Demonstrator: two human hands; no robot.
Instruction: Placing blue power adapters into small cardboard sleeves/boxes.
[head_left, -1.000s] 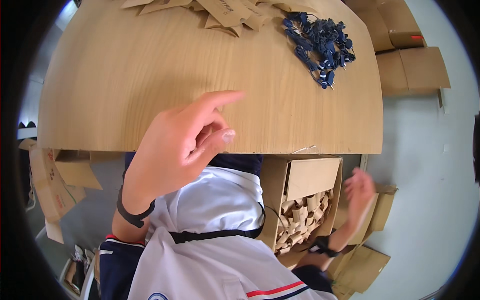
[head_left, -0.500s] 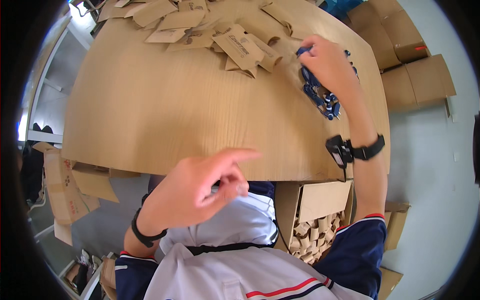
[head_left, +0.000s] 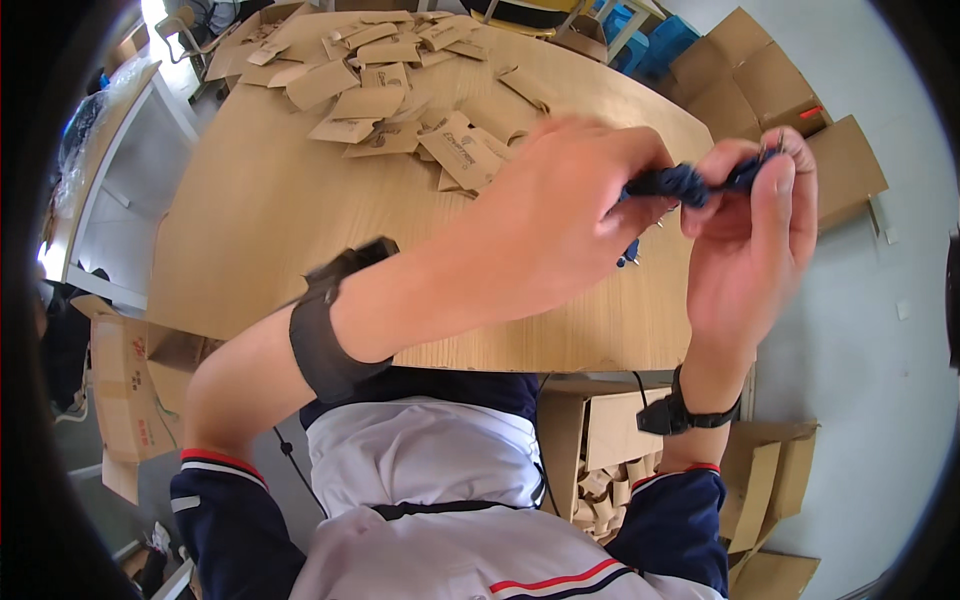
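Observation:
Above the right side of the wooden table point(head_left: 400, 270), I stretch a dark blue corded strand point(head_left: 680, 185) between both hands. My left hand point(head_left: 560, 215) reaches across and closes its fingers round the strand's left end. At the other end, my right hand point(head_left: 745, 230) pinches it between thumb and fingers, palm turned toward me. A small metallic tip seems to show above the right fingers, though blur hides its shape. Below my left fingers, more dark blue pieces point(head_left: 628, 255) with metal pins lie on the table, mostly covered by my hands.
Flat brown card pouches point(head_left: 465, 150) lie in a heap on the table's far side. A carton point(head_left: 625, 425) full of small brown card pieces stands against the near edge. Open cardboard boxes point(head_left: 750, 75) stand on the right, and another carton point(head_left: 125, 390) is at left.
My left hand has swung from the near edge to the right and taken hold of the strand. My right hand has lifted the strand off the blue pile and turned palm toward me.

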